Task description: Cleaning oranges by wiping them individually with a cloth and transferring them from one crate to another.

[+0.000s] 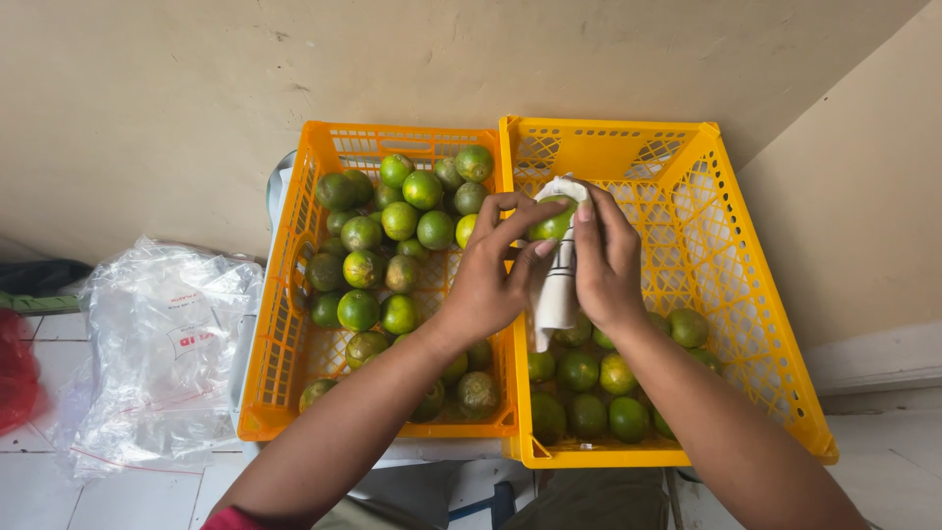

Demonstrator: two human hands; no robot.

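My left hand (491,270) grips a green lime (552,225) between thumb and fingers above the seam of two yellow crates. My right hand (603,260) presses a white cloth (556,285) against that lime; the cloth hangs down below the hands. The left crate (280,344) is filled with several green limes (402,221). The right crate (756,324) holds several limes (589,388) only at its near end.
A crumpled clear plastic bag (162,344) lies on the white tiled floor left of the crates. A red object (15,368) sits at the far left edge. A beige wall (196,88) stands behind the crates and on the right.
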